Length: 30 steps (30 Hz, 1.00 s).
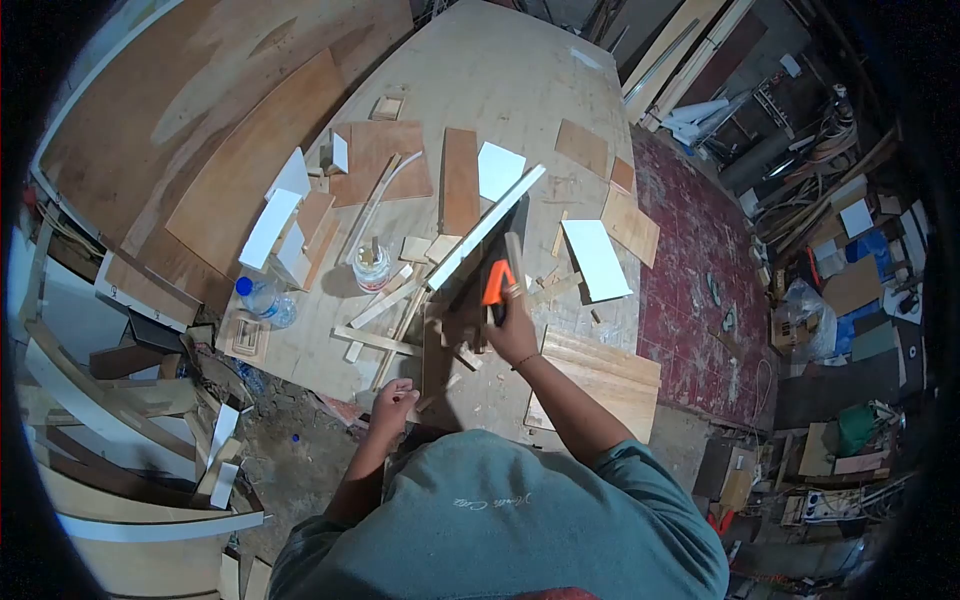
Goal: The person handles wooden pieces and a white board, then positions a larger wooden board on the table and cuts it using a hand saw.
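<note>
My right hand is wrapped round the black and orange handle of a tool above the wooden table. Beyond it a long white-edged board slants up to the right. Near the table's front edge, my left hand has its fingers curled; what they hold, if anything, is too small to make out. A brown wooden piece stands between my hands. Thin wooden strips lie crossed beyond my left hand. A glass jar sits left of the strips.
On the table's left are a water bottle and white-faced wooden pieces. A white panel and stacked planks lie to the right. Large curved boards stand at the far left, and clutter lines the right wall.
</note>
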Each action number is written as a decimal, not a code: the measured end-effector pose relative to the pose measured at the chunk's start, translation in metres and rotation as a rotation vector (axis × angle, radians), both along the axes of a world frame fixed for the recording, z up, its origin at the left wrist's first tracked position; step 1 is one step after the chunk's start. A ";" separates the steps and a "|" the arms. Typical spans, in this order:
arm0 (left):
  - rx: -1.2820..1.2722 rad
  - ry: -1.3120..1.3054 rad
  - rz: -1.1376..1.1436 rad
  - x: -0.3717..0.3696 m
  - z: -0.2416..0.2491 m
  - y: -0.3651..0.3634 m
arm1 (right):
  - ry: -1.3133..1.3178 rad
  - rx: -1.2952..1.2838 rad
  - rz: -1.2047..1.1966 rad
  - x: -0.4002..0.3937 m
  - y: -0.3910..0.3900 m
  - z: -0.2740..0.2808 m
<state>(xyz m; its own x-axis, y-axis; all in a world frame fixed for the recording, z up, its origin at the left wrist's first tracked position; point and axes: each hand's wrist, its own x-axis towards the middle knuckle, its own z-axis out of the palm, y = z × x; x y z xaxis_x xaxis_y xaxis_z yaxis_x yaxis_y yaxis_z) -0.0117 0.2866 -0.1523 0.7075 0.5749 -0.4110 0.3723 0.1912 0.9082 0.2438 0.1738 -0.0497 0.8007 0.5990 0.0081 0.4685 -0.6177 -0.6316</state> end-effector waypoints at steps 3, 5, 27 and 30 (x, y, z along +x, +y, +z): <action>-0.042 -0.007 0.028 0.003 -0.011 0.002 | -0.024 0.294 -0.219 0.013 0.006 0.031; 0.012 -0.029 0.010 0.005 -0.013 0.002 | 0.137 0.451 -0.296 0.042 -0.001 0.023; -0.021 -0.020 -0.070 0.022 -0.032 -0.036 | 0.623 0.880 -0.421 0.053 -0.055 0.002; 0.040 0.008 -0.156 0.032 -0.024 -0.046 | 0.551 0.873 -0.434 0.051 -0.064 0.004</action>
<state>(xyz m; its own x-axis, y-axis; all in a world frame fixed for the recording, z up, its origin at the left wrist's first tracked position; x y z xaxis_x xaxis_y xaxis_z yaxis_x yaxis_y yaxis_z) 0.0201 0.2403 -0.1763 0.7866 0.4739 -0.3957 0.4017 0.0939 0.9110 0.2951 0.1102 -0.0461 0.9642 0.2305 -0.1314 -0.1568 0.0954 -0.9830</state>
